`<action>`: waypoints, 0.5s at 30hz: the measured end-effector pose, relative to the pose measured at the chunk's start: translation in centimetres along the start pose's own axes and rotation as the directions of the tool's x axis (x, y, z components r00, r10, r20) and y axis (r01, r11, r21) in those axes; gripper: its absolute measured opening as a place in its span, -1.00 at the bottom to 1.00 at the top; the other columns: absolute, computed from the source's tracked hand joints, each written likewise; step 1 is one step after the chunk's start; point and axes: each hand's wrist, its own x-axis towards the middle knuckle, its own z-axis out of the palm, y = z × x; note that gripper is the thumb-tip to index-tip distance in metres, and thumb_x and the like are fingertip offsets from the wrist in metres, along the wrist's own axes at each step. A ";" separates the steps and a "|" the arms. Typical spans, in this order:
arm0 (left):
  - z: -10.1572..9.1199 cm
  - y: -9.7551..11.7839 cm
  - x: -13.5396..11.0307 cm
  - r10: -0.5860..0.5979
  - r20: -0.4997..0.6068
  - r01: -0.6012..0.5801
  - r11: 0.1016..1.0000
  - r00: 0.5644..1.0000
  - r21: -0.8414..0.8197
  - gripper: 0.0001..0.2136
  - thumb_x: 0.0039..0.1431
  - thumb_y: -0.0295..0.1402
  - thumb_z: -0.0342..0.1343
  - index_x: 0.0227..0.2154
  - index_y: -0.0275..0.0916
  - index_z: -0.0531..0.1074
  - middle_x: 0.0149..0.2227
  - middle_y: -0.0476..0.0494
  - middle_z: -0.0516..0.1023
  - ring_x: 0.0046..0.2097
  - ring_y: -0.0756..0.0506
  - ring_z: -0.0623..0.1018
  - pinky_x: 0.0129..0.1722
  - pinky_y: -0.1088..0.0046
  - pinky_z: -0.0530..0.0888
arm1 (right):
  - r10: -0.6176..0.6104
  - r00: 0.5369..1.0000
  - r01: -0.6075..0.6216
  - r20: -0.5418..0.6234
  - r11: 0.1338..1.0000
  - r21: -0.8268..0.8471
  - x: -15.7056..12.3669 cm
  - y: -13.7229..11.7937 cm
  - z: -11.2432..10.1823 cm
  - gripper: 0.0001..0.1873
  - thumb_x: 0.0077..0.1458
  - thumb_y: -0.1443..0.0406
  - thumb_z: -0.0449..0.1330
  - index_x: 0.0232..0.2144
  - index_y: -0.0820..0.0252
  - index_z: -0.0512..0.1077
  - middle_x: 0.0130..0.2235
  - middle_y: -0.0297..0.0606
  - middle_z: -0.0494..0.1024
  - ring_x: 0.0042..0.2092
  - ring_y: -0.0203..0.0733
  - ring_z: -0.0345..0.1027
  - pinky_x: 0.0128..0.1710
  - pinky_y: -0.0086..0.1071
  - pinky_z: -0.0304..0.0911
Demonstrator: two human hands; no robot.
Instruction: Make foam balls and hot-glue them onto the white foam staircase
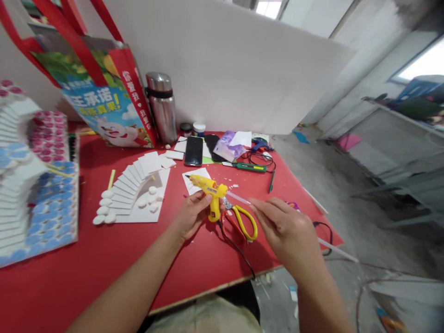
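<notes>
from the head view, i have both hands occupied over the red tabletop (104, 249). my left hand (194, 212) is closed around the yellow glue gun (208, 186), which sits raised near the middle of the tabletop, its nozzle pointing left above a small white card (205, 173). my right hand (282, 222) pinches a translucent glue stick (239, 199) whose near end meets the gun's rear; how deep it sits i can't tell. what looks like its far end pokes out beyond my wrist.

the stick is long and thin, so i judge that pushing off-axis could bend it or pop it out of the gun. i can't see whether the gun is hot; if it is, the nozzle could drip on the card, or burn my fingers if they slide forward. the black cord (239, 252) hangs from the grip and runs over the tabletop's edge, so a snag there could jerk my aim. the pliers (247, 225), with one red and one yellow handle, lie just beneath, and dropping the gun could knock it against them. swinging too far left could disturb the loose white discs (105, 202) beside the stepped white model (126, 187).
</notes>
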 end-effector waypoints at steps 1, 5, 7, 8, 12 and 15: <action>0.0 0.0 0.0 0.005 -0.005 -0.005 1.000 1.000 0.013 -0.69 0.07 -0.26 0.43 -0.21 -0.35 0.56 -0.29 -0.24 0.68 -0.30 -0.14 0.69 -0.26 0.39 0.59 | -0.010 1.000 0.010 -0.001 1.000 -0.003 0.0 0.0 -0.1 -0.68 0.40 0.26 0.08 -0.09 0.16 0.64 -0.30 -0.19 0.63 -0.39 -0.20 0.48 -0.40 -0.35 0.21; 0.2 0.1 -0.1 0.016 -0.029 -0.014 0.998 0.999 0.062 -0.65 -0.01 -0.23 0.48 -0.24 -0.33 0.57 -0.32 -0.22 0.68 -0.32 -0.14 0.67 -0.26 0.35 0.58 | -0.025 1.000 0.025 -0.001 0.999 -0.021 -0.2 0.2 -0.5 -0.66 0.41 0.24 0.06 -0.09 0.18 0.64 -0.30 -0.16 0.64 -0.36 -0.16 0.51 -0.38 -0.34 0.25; 0.3 0.2 -0.2 0.019 -0.029 -0.016 0.996 0.999 0.087 -0.63 -0.04 -0.21 0.49 -0.24 -0.34 0.58 -0.33 -0.22 0.68 -0.33 -0.13 0.66 -0.27 0.37 0.57 | -0.025 1.000 0.025 0.002 0.999 -0.020 -0.2 0.4 -0.7 -0.66 0.41 0.23 0.06 -0.09 0.18 0.64 -0.29 -0.17 0.65 -0.34 -0.15 0.53 -0.36 -0.33 0.27; 0.3 0.3 -0.2 0.016 -0.027 -0.013 0.995 1.000 0.098 -0.62 -0.04 -0.20 0.49 -0.24 -0.34 0.58 -0.34 -0.22 0.68 -0.34 -0.13 0.66 -0.28 0.37 0.57 | -0.025 1.000 0.025 0.000 1.000 -0.013 -0.2 0.5 -0.7 -0.67 0.41 0.23 0.07 -0.09 0.18 0.63 -0.29 -0.17 0.65 -0.34 -0.15 0.53 -0.36 -0.33 0.29; 0.3 0.4 -0.3 -0.021 -0.012 0.022 0.993 1.000 0.115 -0.60 -0.04 -0.19 0.49 -0.23 -0.36 0.58 -0.36 -0.22 0.67 -0.36 -0.12 0.65 -0.29 0.38 0.57 | -0.020 1.000 0.019 0.013 0.998 0.059 -0.1 0.9 -0.7 -0.71 0.39 0.25 0.10 -0.10 0.20 0.62 -0.29 -0.20 0.65 -0.34 -0.18 0.54 -0.35 -0.34 0.32; 0.2 0.5 -0.3 -0.036 -0.017 0.037 0.994 0.999 0.105 -0.60 -0.05 -0.19 0.50 -0.25 -0.36 0.59 -0.34 -0.23 0.67 -0.34 -0.12 0.66 -0.28 0.38 0.57 | -0.031 0.998 0.027 0.059 0.997 0.072 -0.1 1.0 -0.4 -0.74 0.39 0.27 0.10 -0.11 0.19 0.59 -0.26 -0.19 0.67 -0.29 -0.14 0.57 -0.30 -0.33 0.34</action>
